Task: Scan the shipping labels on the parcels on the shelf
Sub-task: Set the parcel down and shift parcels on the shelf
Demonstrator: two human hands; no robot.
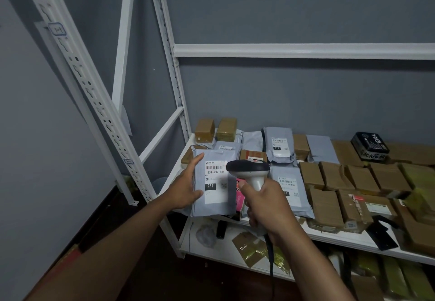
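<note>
Two hands work in front of a white metal shelf (329,236) in the head view. The left hand (186,188) holds a grey mailer parcel (213,207) by its left edge, thumb on the front, tilted up at the near left corner of the shelf. Its white shipping label (216,180) reads 231-239-K01. The right hand (268,204) grips the handle of a barcode scanner (249,168), whose dark head is just beside the label. More grey mailers (279,145) and brown boxes (334,176) lie on the shelf to the right and far side.
</note>
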